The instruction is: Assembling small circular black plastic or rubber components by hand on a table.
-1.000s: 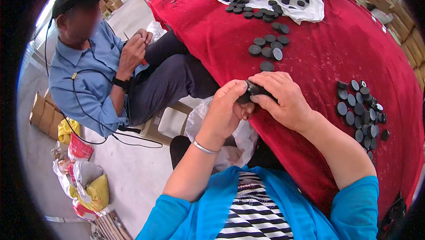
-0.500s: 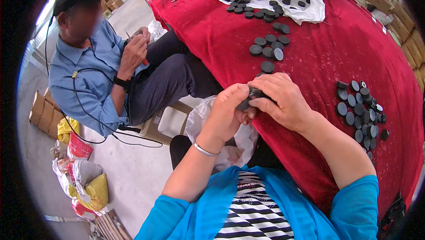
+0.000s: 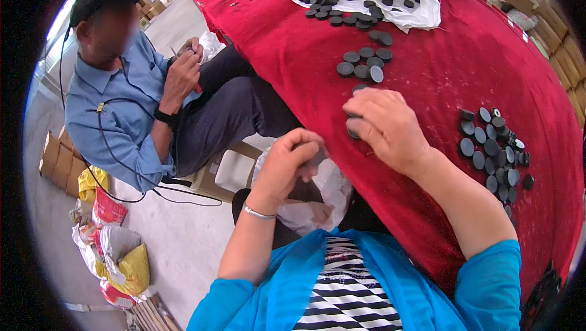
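Note:
My left hand (image 3: 285, 163), slightly blurred, is over the table's near-left edge. Its fingers are curled round a dark round piece (image 3: 318, 156), apparently one of the black discs; much of it is hidden. To its right, my right hand (image 3: 390, 129) is low over the red cloth, thumb and fingers bent round a black disc (image 3: 352, 131) that shows only at its edge. Just beyond those fingers another black disc (image 3: 359, 87) is partly covered. Farther up the cloth lies a loose group of black discs (image 3: 345, 69), one showing a paler grey face.
A white sack (image 3: 427, 1) spills black discs at the far side of the red-covered table (image 3: 439, 81). More discs (image 3: 491, 147) are heaped at the right. A co-worker in a blue shirt (image 3: 113, 120) sits at the left. A white plastic bag (image 3: 332, 194) hangs below my left hand.
My hands were together on a black disc and have now parted. The left moved down and left with a dark piece; the right stayed over the cloth at a disc.

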`<act>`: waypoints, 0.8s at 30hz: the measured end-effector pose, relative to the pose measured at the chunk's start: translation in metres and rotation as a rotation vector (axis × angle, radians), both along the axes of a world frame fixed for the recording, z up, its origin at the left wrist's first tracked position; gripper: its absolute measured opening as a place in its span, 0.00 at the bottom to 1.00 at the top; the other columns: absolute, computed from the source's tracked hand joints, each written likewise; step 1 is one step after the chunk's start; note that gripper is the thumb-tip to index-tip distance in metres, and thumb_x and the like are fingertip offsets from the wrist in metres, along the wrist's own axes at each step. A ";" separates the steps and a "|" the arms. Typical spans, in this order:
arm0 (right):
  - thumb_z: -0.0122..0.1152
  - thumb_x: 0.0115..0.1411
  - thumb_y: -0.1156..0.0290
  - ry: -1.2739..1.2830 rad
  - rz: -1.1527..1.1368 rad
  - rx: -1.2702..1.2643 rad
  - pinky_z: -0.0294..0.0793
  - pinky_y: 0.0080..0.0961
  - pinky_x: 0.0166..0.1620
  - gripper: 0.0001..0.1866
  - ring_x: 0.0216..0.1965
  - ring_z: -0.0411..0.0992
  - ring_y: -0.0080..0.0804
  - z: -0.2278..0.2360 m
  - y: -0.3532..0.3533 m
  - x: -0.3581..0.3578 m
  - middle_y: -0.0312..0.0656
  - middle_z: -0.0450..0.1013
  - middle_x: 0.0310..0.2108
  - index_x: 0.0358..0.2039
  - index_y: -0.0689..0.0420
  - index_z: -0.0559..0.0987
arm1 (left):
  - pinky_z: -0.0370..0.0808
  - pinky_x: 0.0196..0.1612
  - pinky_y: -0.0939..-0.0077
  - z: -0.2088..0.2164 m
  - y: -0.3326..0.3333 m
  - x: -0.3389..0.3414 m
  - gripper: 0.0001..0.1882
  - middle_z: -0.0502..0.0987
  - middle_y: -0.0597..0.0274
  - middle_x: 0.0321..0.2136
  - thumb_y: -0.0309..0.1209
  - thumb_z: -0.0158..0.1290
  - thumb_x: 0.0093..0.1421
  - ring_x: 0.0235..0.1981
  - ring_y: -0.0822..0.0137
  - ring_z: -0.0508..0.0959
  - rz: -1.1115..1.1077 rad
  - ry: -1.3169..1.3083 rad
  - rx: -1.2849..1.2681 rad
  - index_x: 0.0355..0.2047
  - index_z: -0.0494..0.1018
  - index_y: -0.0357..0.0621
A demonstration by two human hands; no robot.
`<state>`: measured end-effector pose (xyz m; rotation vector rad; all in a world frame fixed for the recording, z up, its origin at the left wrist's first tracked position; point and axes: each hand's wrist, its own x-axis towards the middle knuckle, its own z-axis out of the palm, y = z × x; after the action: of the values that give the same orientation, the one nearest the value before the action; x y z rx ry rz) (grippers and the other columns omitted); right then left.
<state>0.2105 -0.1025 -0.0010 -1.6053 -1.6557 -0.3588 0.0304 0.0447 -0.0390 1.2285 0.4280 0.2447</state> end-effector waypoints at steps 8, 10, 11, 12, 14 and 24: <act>0.54 0.60 0.71 0.570 -0.164 0.031 0.71 0.33 0.46 0.11 0.43 0.72 0.45 -0.023 0.004 0.034 0.49 0.74 0.38 0.41 0.61 0.76 | 0.74 0.31 0.75 -0.008 0.005 -0.002 0.08 0.78 0.56 0.26 0.28 0.55 0.55 0.28 0.68 0.78 0.070 0.210 0.988 0.33 0.74 0.35; 0.53 0.60 0.71 0.637 -0.147 0.002 0.71 0.33 0.47 0.12 0.44 0.72 0.44 -0.027 0.002 0.035 0.49 0.74 0.39 0.43 0.61 0.76 | 0.75 0.37 0.73 0.022 -0.010 0.016 0.08 0.78 0.52 0.27 0.28 0.56 0.55 0.33 0.60 0.80 0.166 0.133 0.775 0.33 0.75 0.36; 0.53 0.60 0.71 0.571 -0.158 -0.064 0.71 0.34 0.47 0.12 0.45 0.72 0.45 -0.025 0.001 0.032 0.49 0.74 0.40 0.43 0.61 0.76 | 0.75 0.37 0.73 0.027 -0.013 0.024 0.08 0.78 0.52 0.27 0.28 0.56 0.55 0.33 0.60 0.80 0.171 0.134 0.774 0.33 0.75 0.36; 0.54 0.60 0.70 0.503 -0.169 -0.127 0.71 0.35 0.47 0.13 0.46 0.72 0.45 -0.023 0.000 0.030 0.50 0.74 0.41 0.43 0.61 0.76 | 0.75 0.38 0.72 0.032 -0.015 0.033 0.10 0.77 0.51 0.31 0.28 0.57 0.54 0.35 0.58 0.79 0.151 0.041 0.976 0.35 0.74 0.36; 0.54 0.60 0.70 0.395 -0.146 -0.122 0.71 0.36 0.47 0.13 0.46 0.72 0.46 -0.023 0.002 0.025 0.50 0.74 0.41 0.44 0.61 0.75 | 0.75 0.40 0.72 0.035 -0.020 0.048 0.12 0.77 0.49 0.35 0.28 0.58 0.52 0.37 0.56 0.79 0.129 -0.055 1.175 0.36 0.74 0.37; 0.52 0.60 0.68 0.398 -0.184 -0.115 0.72 0.39 0.44 0.12 0.41 0.72 0.51 -0.018 0.001 0.034 0.48 0.73 0.38 0.42 0.59 0.75 | 0.73 0.45 0.60 0.039 -0.019 0.070 0.26 0.68 0.48 0.43 0.32 0.62 0.44 0.43 0.45 0.72 -0.187 0.007 1.368 0.43 0.67 0.40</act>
<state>0.2445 -0.1014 -0.0194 -1.7854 -1.2504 -0.0291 0.1002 0.0257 -0.0001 2.5904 0.0948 0.3877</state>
